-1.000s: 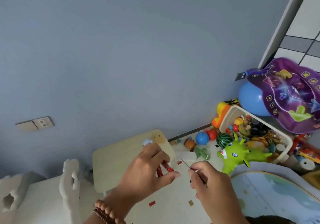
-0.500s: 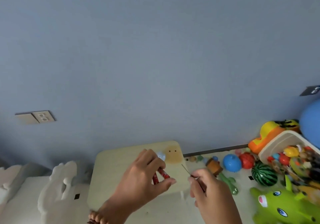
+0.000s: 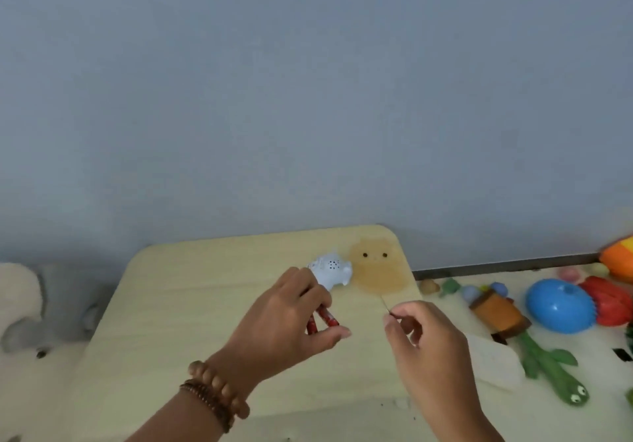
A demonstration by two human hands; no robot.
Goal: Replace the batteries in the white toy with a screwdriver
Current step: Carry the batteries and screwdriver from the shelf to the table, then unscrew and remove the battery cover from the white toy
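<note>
Head view. We see the white toy lying on the light wooden table, toward its far edge and just left of a tan cartoon face printed on the tabletop; its perforated side faces up. The left hand is held above the table just near of the toy, fingers curled and thumb extended, gripping two red batteries between them; we cannot tell whether the fingertips touch the toy. The right hand, to the right and apart from the left, pinches a thin screwdriver between thumb and curled fingers, with only the slender shaft visible, pointing far-left toward the printed face. Beaded bracelets circle the left wrist. On the floor to the right lie a blue ball, a red toy, an orange-brown toy and a green toy. A white plush shape stands at far left.
</note>
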